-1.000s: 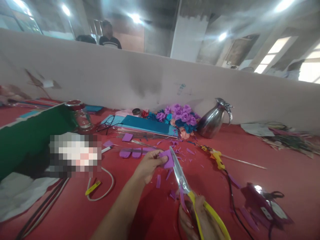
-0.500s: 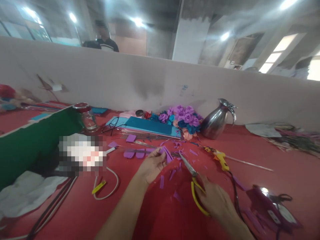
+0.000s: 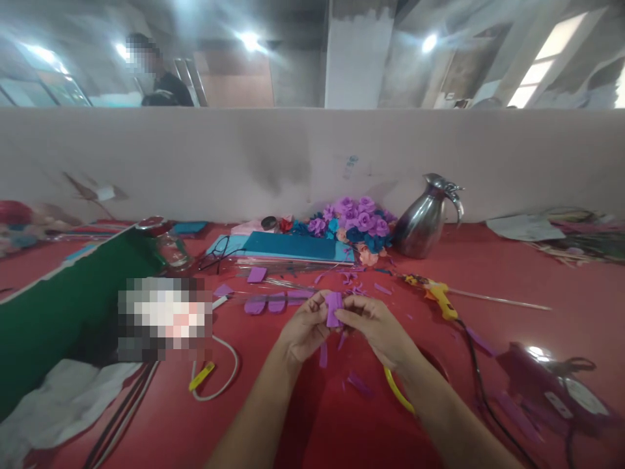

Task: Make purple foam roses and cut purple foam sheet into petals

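Note:
A small folded piece of purple paper (image 3: 334,309) is pinched between my two hands above the red table. My left hand (image 3: 306,326) grips its left side with thumb and fingers. On its right edge, my right hand (image 3: 374,324) closes with the thumb in front. The yellow-handled scissors (image 3: 398,392) lie on the table, mostly hidden under my right forearm. Several purple cut pieces (image 3: 277,302) sit in a row to the left of my hands, and narrow purple scraps (image 3: 359,383) are scattered around and below them.
Behind my hands lie blue paper sheets (image 3: 293,245), paper roses (image 3: 361,218) and a metal jug (image 3: 424,218). A yellow glue gun (image 3: 445,301) with a black cord is at right. A green partition (image 3: 88,312), glass jar (image 3: 173,251) and white cable (image 3: 234,368) are at left.
My right hand has let go of the scissors and moved up to the purple paper, which both hands now hold. The view has shifted slightly, and the person behind the wall appears further left.

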The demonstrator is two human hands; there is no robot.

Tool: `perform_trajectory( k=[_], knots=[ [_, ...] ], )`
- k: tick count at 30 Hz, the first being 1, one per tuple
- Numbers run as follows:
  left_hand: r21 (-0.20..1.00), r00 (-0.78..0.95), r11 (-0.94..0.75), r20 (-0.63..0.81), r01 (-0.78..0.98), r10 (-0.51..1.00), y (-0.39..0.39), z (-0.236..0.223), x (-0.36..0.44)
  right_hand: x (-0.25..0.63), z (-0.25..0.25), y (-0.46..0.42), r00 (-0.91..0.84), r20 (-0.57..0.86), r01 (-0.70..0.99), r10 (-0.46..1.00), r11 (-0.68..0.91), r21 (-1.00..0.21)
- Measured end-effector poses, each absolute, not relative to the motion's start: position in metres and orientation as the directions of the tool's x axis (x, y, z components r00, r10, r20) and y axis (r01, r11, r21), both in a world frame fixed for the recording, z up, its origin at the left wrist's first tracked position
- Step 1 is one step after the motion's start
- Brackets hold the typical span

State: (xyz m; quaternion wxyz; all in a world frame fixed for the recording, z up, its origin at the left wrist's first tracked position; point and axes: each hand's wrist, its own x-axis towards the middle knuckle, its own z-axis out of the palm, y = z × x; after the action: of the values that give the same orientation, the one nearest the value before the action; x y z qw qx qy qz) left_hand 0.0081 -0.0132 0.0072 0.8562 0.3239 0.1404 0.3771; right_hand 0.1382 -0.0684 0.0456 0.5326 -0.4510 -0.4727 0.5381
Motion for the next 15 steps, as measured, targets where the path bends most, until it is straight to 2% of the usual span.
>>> perform_trajectory(
  k=[6, 15],
  knots=[
    [0.577, 0.707, 0.589, -0.029, -0.566, 0.707, -0.014, 0.004, 0.015, 0.142, 0.036, -0.069, -0.028, 0.008, -0.318, 1.000, -0.002, -0.948],
    [0.575, 0.704, 0.639, -0.147, -0.511, 0.695, -0.019, 0.009, 0.019, 0.143, 0.032, -0.072, -0.053, -0.027, -0.365, 0.998, -0.044, -0.930]
  ],
)
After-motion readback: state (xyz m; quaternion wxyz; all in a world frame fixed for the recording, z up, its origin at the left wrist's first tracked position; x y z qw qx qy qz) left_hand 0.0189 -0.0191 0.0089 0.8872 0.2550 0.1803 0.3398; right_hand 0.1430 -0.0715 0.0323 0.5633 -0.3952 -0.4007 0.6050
